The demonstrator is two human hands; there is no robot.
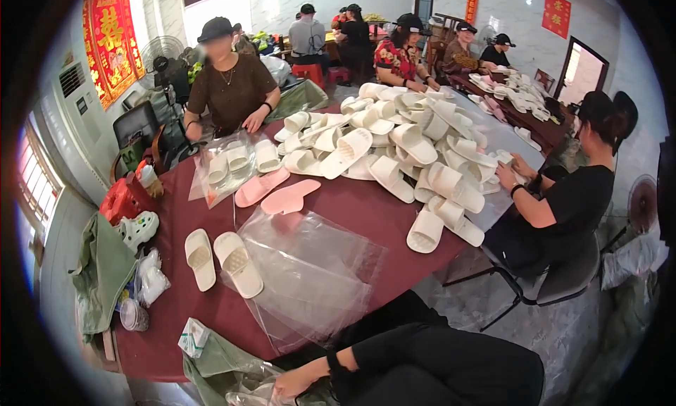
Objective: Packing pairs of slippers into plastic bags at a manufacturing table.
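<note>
Touching clear plastic (246, 393), the right hand (292, 383) is low at the near side

Its fingers bend at the plastic, though whether they grip it I cannot tell; just left hangs a green sack (211, 360); beyond, on the dark red table (165, 335), flat clear bags (317, 283) lie beside two white slippers (241, 265); farther off are two pink slippers (291, 196), then a large slipper heap (412, 142) toward the far right

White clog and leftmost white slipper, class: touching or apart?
Apart. The head view plainly shows maroon tablecloth between the white clog and the white slipper.
</note>
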